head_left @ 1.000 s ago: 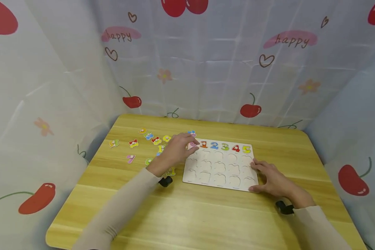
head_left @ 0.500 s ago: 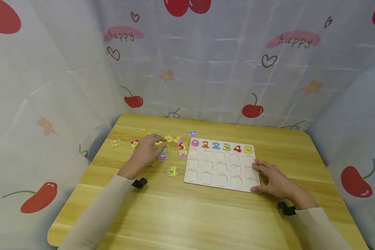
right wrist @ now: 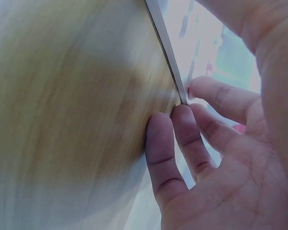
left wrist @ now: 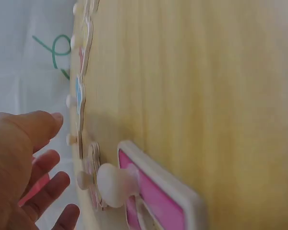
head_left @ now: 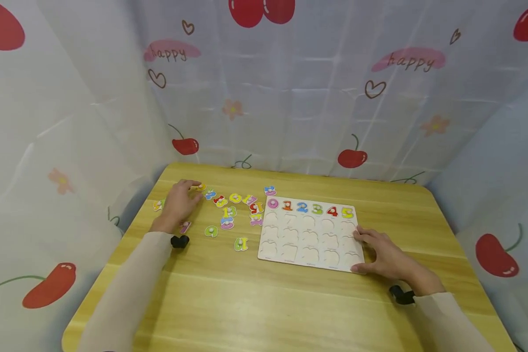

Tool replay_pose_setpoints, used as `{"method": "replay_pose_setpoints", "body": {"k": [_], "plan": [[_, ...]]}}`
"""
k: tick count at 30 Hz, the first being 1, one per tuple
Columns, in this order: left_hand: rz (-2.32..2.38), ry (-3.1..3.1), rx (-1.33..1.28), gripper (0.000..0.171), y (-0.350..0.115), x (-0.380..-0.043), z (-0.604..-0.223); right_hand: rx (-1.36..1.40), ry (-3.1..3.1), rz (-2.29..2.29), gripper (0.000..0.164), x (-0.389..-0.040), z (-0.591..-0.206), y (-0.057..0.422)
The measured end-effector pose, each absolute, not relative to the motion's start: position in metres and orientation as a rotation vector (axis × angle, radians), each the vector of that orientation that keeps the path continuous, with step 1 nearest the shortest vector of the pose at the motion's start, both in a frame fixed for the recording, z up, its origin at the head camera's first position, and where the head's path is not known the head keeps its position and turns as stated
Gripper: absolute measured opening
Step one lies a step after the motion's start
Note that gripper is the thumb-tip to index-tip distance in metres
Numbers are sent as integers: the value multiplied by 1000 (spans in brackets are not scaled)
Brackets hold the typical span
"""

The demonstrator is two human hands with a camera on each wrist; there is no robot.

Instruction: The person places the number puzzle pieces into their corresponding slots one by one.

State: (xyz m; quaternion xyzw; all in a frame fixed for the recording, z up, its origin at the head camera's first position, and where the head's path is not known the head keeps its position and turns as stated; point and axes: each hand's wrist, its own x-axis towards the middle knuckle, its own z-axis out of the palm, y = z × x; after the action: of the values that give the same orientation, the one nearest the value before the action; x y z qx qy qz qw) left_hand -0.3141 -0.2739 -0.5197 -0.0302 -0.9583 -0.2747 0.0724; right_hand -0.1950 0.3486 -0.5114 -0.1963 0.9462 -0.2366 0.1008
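Note:
My left hand (head_left: 179, 202) is over the far left of the table, its fingertips right at a small orange number piece (head_left: 201, 187). In the left wrist view, thumb and fingers are apart, with nothing between them. A magenta knobbed piece (left wrist: 158, 194) lies close to the camera there. My right hand (head_left: 385, 254) rests at the right edge of a pale number puzzle board (head_left: 305, 266), fingertips touching the edge and thumb by the near corner. The board's top row holds pieces 0 (head_left: 273, 203) to 5 (head_left: 347, 212); the recesses below show bare wood.
Several number pieces lie loose left of the board, among them a green-and-yellow 13 (head_left: 229, 212), a green round piece (head_left: 211, 231) and a piece marked 19 (head_left: 241, 244). A blue-and-pink piece (head_left: 270, 190) lies behind the board. A cherry-print curtain (head_left: 290, 122) surrounds the wooden table (head_left: 255, 303).
My left hand has moved left from the board's 0 piece, across the loose pieces, to the far left group. The 0 piece is now uncovered. My right hand has stayed at the board's edge.

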Motion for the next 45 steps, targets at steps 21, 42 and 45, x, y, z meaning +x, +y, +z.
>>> {"method": "replay_pose_setpoints", "body": {"k": [21,42,45], "plan": [[-864,-2896,-50,21,-296,-325,-525,-582,2805,-686,106,-193,-509,346],[-803,-2855,8,21,-295,-324,-532,-558,2787,-678,107,-196,-508,345],[-834,-2835,16,21,-294,-322,-530,-568,2786,-686,107,-195,-507,345]]}}
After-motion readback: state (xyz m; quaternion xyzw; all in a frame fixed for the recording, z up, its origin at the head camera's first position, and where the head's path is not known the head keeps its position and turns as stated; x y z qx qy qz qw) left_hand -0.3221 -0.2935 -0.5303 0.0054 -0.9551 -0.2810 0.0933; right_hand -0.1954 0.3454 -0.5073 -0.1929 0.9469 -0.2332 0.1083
